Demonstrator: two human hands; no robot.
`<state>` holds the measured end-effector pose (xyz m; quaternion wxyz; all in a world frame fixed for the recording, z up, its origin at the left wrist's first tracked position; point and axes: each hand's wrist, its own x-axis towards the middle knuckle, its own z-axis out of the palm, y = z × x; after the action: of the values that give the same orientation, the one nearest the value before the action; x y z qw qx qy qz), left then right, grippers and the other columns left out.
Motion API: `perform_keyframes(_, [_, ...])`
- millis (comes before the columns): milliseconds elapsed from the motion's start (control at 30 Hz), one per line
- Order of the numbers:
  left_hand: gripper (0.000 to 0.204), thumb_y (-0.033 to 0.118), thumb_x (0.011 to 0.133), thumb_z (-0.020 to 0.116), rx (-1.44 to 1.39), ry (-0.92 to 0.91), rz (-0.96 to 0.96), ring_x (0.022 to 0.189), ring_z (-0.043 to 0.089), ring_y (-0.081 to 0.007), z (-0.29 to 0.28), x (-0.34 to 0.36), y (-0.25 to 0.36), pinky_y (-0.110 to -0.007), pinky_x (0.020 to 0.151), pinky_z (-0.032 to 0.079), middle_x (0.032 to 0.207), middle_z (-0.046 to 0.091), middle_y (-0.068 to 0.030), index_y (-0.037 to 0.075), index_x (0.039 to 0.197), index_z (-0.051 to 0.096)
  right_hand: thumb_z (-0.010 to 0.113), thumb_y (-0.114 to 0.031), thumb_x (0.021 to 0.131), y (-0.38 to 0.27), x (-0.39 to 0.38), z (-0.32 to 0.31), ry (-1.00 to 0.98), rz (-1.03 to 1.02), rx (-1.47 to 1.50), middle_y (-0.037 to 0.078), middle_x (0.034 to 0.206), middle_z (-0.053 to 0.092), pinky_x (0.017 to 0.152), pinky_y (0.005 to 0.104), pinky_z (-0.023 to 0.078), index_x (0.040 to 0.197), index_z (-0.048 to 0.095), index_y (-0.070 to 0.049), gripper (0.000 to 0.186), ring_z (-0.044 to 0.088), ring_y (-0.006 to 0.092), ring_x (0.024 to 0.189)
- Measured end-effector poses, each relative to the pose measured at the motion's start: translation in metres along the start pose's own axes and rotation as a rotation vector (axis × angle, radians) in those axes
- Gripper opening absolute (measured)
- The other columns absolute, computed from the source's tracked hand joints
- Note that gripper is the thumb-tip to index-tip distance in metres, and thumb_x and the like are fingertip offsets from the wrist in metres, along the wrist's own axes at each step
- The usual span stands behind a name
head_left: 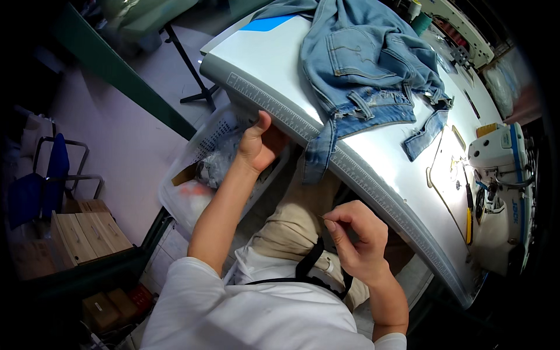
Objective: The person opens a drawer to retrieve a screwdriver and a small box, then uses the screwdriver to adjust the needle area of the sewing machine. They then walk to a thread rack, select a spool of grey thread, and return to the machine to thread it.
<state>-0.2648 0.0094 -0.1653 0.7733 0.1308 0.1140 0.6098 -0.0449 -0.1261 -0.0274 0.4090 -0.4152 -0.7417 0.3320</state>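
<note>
Light blue denim jeans [361, 55] lie rumpled on the white table [385, 157], back pocket facing up. Their waistband is partly detached and frayed; one end [319, 153] hangs over the near edge, while another strip [429, 133] rests on the tabletop. My left hand [259, 146] is beside the table's edge, left of the hanging end, with its thumb raised apart and its fingers partly hidden; no held object shows there. Below the edge, in front of my body, my right hand [360, 236] pinches thumb against forefinger. A tiny thin brownish tip pokes out, too small to name.
A ruler strip [364, 181] runs along the table edge. On the right stand a white sewing machine [496, 151] and a yellow-black tool [469, 213]. A white plastic basket [175, 175] with bags sits below left. Further off are a blue chair [52, 175] and wooden drawers [90, 236].
</note>
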Motion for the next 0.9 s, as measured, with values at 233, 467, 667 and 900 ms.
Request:
perform_keyframes(233, [0.042,0.028,0.092,0.069,0.311,0.356,0.084,0.1,0.066,-0.0227,0.033,-0.028,0.009,-0.04,0.086,0.055,0.112,0.065,-0.0067,0.005,0.124,0.056,0.066,0.011,0.078,-0.001,0.01,0.004,-0.044,-0.028,-0.074,0.009,0.08,0.062,0.053,0.0263,0.043,0.088,0.065,0.0,0.016,0.056,0.0173,0.061])
perform_keyframes(467, [0.035,0.013,0.092,0.062,0.449,0.537,0.081,0.097,0.067,-0.021,0.042,-0.113,0.041,-0.038,0.082,0.057,0.113,0.066,-0.0123,-0.004,0.122,0.056,0.067,0.009,0.081,0.017,0.011,0.014,-0.057,0.074,-0.006,0.01,0.08,0.063,0.053,0.0258,0.044,0.087,0.066,0.001,0.01,0.057,0.0176,0.062])
perform_keyframes(667, [0.041,0.013,0.094,0.06,0.456,0.557,0.08,0.107,0.064,-0.0216,0.048,-0.143,0.05,-0.038,0.09,0.054,0.122,0.062,-0.0136,-0.004,0.13,0.05,0.068,0.007,0.082,0.022,0.012,0.024,-0.098,0.099,0.032,0.01,0.08,0.062,0.053,0.0261,0.044,0.087,0.066,0.001,0.008,0.057,0.018,0.062])
perform_keyframes(900, [0.044,0.005,0.093,0.062,1.232,0.684,0.603,0.101,0.061,-0.0155,0.036,-0.144,0.061,-0.031,0.085,0.051,0.12,0.059,-0.0103,-0.002,0.131,0.042,0.069,0.005,0.083,0.029,0.008,0.026,-0.125,0.134,0.01,0.009,0.08,0.062,0.052,0.025,0.042,0.087,0.066,0.001,0.006,0.053,0.0145,0.059])
